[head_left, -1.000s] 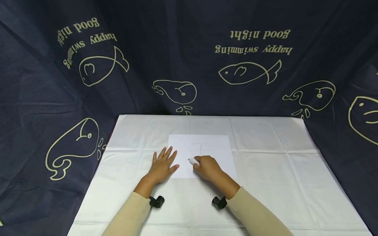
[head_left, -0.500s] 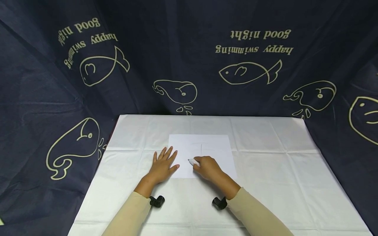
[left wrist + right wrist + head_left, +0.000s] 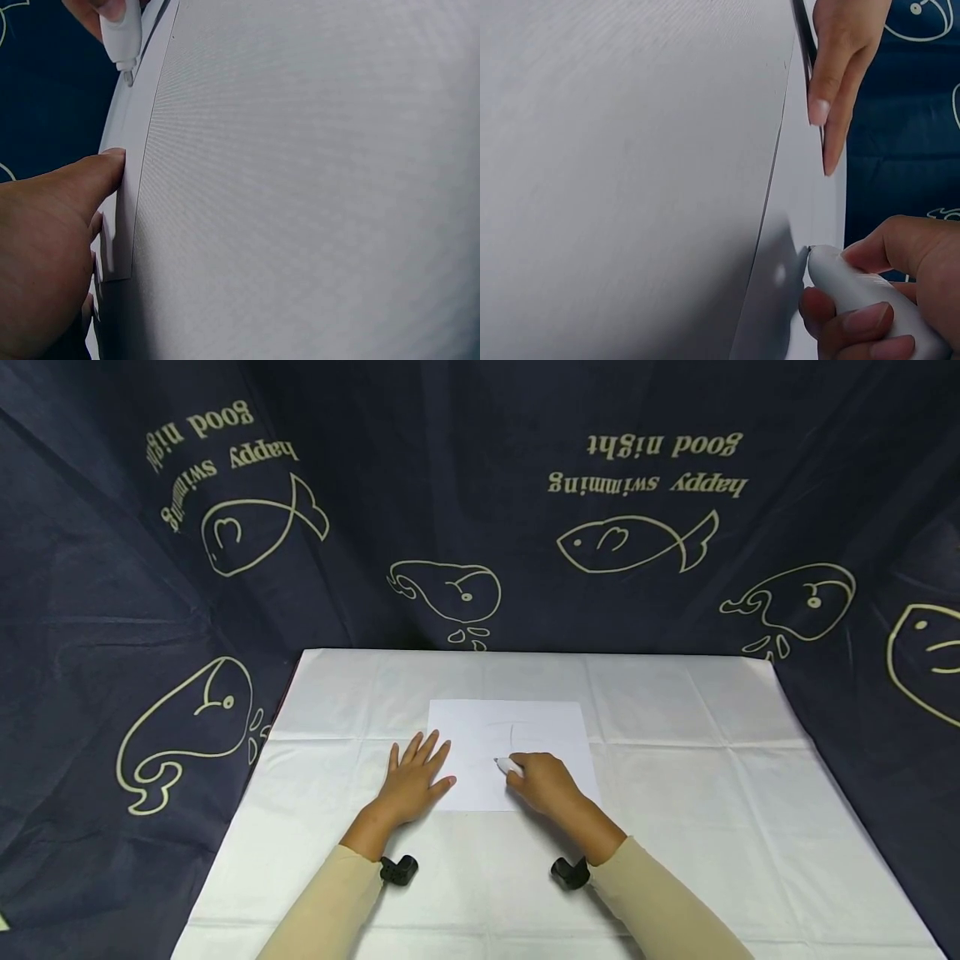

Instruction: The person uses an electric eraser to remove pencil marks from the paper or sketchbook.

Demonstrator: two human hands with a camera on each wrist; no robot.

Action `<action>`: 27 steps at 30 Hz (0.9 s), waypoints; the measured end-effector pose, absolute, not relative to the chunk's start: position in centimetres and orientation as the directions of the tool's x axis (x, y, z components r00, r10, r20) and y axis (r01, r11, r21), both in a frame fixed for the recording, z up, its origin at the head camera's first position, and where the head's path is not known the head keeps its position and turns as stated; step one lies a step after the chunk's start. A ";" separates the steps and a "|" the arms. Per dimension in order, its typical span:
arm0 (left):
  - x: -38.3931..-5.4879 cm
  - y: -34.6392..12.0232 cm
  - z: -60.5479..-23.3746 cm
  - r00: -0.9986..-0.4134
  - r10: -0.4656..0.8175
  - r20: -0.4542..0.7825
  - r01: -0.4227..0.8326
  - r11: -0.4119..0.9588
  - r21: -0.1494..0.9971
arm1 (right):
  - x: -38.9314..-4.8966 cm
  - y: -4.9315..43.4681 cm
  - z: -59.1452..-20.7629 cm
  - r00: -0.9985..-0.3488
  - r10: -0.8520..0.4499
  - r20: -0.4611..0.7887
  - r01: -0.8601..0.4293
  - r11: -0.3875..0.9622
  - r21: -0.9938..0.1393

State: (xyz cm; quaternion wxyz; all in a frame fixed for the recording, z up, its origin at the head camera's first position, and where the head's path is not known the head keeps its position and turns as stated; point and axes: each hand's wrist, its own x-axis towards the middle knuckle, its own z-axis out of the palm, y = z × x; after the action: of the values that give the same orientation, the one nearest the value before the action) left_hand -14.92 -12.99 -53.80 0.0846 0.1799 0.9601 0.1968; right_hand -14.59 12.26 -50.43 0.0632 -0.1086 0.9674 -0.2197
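A sheet of white paper (image 3: 468,727) lies on the table with a few thin, faint strokes on it, one upright and one across the top. My right hand (image 3: 546,783) grips a thick white pen (image 3: 512,767), its small dark tip pointing left and right at the paper. In the right wrist view, thumb and curled fingers wrap the smooth body of the pen (image 3: 855,289). My left hand (image 3: 408,787) rests with fingers spread over the paper's left edge. The left wrist view shows its thumb (image 3: 105,169) against the sheet and the pen (image 3: 122,34) beyond.
A creased white cloth (image 3: 675,810) covers the table. Behind and at the sides hangs a dark blue curtain (image 3: 450,468) with fish and whale drawings. Black camera mounts (image 3: 399,870) sit at both wrists.
My right hand with the pen has shifted slightly to the right over the paper in the last half second. The left hand has stayed in place.
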 end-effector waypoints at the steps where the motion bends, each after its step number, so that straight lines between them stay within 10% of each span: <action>1: -14.9 -13.0 -53.8 -0.920 0.379 -0.098 0.310 0.860 0.406 | -14.6 12.4 -50.4 -0.970 -0.232 -0.076 -0.176 0.880 -0.441; 27: -14.8 -13.1 -53.5 -0.920 0.381 -0.091 0.309 0.849 0.428 | -14.8 14.8 -50.4 -0.977 -0.201 -0.071 -0.147 0.878 -0.455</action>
State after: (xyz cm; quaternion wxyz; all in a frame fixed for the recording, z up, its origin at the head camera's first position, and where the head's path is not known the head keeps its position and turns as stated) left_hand -14.81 -13.07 -53.51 0.0863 0.1802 0.9576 0.2074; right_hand -14.84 14.84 -50.43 0.0579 -0.0899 0.9673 -0.2299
